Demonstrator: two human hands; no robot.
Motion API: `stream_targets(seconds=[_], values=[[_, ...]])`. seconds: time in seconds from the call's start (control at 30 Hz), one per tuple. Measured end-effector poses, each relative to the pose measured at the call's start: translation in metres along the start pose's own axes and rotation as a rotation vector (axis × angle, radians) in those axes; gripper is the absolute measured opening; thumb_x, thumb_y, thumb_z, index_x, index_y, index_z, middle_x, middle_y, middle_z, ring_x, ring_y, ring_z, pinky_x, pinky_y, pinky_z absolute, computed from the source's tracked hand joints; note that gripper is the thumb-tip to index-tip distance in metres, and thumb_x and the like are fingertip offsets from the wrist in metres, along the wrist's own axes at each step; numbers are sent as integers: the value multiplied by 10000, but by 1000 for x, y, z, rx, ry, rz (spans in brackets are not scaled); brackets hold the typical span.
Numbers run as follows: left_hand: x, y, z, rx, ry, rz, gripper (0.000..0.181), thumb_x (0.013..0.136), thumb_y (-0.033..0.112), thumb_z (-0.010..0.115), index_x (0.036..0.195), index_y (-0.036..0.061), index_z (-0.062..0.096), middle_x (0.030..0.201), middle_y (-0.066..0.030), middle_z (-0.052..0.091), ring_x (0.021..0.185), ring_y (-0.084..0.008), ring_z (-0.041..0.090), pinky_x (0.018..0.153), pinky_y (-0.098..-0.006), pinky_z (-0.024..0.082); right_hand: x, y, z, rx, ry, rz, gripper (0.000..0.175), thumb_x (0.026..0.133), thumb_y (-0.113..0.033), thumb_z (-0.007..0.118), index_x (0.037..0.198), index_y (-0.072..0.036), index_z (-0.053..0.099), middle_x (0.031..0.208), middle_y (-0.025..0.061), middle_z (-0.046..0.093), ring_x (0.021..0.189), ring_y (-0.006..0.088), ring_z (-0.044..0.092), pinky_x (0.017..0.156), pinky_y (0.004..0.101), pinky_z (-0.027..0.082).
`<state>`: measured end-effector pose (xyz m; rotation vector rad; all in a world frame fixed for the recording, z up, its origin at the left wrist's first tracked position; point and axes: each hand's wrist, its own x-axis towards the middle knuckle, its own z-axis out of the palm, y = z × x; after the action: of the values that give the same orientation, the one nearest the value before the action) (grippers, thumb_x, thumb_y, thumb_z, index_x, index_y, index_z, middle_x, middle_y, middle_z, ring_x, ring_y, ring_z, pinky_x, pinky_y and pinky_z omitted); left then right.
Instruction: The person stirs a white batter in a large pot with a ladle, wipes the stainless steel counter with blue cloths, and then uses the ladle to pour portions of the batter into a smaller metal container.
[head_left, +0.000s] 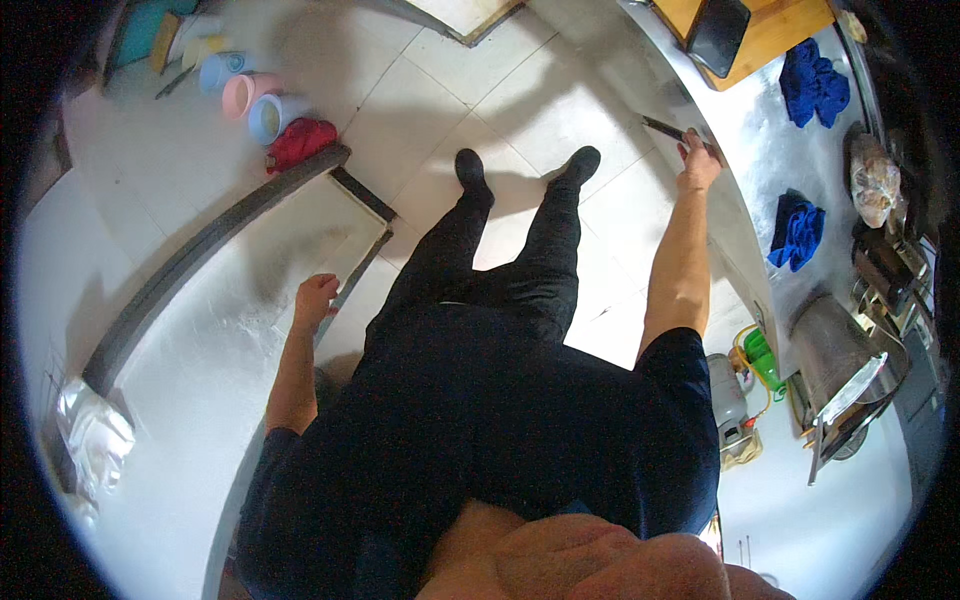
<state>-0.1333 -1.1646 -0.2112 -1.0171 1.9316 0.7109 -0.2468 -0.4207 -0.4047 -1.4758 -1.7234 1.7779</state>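
My right hand (699, 162) is at the edge of the metal-topped counter (780, 161) on the right. Its fingers close around a narrow dark bar (663, 128); I cannot tell what the bar is. Two bunched blue cloths, one farther (814, 84) and one nearer (796, 231), lie on that counter. On the left, my left hand (315, 297) hangs by the edge of a pale worktop (225, 337), its fingers loosely curled with nothing visible in them. A dark raised border (217, 247) runs along the worktop's far side.
Beyond the border are a red cloth (301, 144), a pink cup (244, 96) and blue cups (268, 120). A wooden board (787, 30) bears a black flat device (718, 34). A large metal pot (832, 334), a plastic bag (876, 184) and a green bottle (761, 360) are at right.
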Motion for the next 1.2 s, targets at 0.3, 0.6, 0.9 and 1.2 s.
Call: stream_targets(seconds=[0.3,0.6,0.9,1.2], values=[[9,-22,33,166,-77,-10,357,883,270,675,1151,36,701,959,-79,705,816,-184,673,611,-354,586,-74,81,1,-732,185,-910,494,854,-152,738,1253,19,502,1031,140,658,811,227,648,701,335,540],[27,215,167,219,-90,581,555,910,375,683,1305,0,575,1195,-204,674,1129,-326,652,970,-419,498,-273,147,10,-552,-546,266,259,874,-160,673,1073,5,684,895,146,741,827,229,719,779,343,555],[85,309,206,343,602,972,826,809,401,800,1431,3,430,1224,-222,619,1078,-359,653,883,-412,546,15,221,14,236,-754,309,429,977,-223,608,1296,57,545,1206,195,659,965,325,693,819,409,599],[108,323,217,563,778,1148,841,723,203,836,1407,-72,430,1256,-272,608,1087,-389,662,915,-409,554,395,308,38,976,-369,722,448,1033,-306,533,1365,-5,518,1270,248,608,1097,425,611,957,569,509]])
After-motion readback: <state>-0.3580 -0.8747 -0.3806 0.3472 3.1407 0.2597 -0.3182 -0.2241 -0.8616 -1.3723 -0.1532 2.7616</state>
